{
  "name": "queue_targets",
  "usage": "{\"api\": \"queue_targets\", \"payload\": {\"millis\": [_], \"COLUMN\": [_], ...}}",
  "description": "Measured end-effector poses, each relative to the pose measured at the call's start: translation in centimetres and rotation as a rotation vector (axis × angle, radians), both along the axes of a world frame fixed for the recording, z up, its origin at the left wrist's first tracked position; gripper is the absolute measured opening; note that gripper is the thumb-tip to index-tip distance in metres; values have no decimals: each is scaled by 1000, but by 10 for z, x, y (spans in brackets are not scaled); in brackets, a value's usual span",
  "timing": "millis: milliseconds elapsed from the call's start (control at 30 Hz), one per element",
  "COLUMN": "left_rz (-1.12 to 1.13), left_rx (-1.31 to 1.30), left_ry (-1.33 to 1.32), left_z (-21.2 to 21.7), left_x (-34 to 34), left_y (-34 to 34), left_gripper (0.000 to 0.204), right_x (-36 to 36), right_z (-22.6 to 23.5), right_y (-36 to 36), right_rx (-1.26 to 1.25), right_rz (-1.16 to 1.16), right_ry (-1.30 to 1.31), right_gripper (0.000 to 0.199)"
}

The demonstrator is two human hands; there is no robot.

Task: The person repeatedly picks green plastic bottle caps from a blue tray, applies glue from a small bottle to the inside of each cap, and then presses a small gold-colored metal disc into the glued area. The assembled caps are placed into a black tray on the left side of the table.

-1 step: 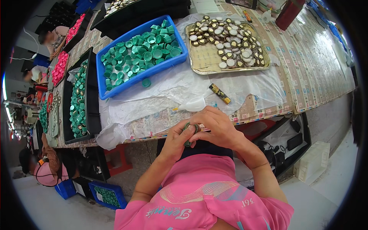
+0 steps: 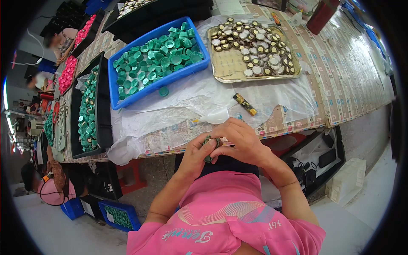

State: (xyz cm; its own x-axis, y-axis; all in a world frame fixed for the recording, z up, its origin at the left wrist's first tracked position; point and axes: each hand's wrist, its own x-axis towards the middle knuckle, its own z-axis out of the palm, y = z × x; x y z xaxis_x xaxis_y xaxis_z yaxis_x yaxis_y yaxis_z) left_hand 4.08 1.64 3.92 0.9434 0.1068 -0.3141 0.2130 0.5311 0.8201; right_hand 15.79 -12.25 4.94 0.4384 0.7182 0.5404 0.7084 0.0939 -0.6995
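Note:
My left hand [image 2: 196,154] and my right hand [image 2: 243,142] meet in front of my body at the table's near edge. Between their fingers is a small dark green textured piece [image 2: 208,159], curved along its top; fingers cover much of it, so its kind is unclear. Both hands are closed on it. Just beyond my fingers lies a white translucent plastic piece [image 2: 216,116] on white sheeting. A black and gold cylinder [image 2: 245,104], like a lighter, rests farther right.
A blue bin [image 2: 158,87] holds green fluted caps; one loose cap [image 2: 163,91] lies outside it. A metal tray [image 2: 225,63] carries round white and dark discs. Left stands a black crate [image 2: 104,127] of green caps. A red cylinder [image 2: 322,17] stands far right. Other people sit along the left.
The table and its contents sit very slightly farther right and lower in the picture. My hands keep the same grip on the green piece.

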Motion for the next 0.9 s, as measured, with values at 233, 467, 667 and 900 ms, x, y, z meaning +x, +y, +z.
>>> {"api": "queue_targets", "payload": {"millis": [233, 467, 667, 900], "left_rz": [534, 991, 1075, 935], "left_rx": [712, 1454, 1678, 1562], "left_ry": [75, 397, 485, 630], "left_z": [27, 64, 49, 54], "left_x": [-18, -91, -122, -125], "left_y": [108, 276, 351, 363], "left_gripper": [33, 35, 35, 43], "right_x": [-2, -5, -4, -1], "right_z": [1, -3, -4, -4], "right_y": [-9, -8, -4, -5], "right_rx": [-59, -84, -64, -51], "right_rz": [-49, 5, -24, -60], "right_ry": [64, 85, 83, 118], "right_gripper": [33, 26, 21, 17]}}
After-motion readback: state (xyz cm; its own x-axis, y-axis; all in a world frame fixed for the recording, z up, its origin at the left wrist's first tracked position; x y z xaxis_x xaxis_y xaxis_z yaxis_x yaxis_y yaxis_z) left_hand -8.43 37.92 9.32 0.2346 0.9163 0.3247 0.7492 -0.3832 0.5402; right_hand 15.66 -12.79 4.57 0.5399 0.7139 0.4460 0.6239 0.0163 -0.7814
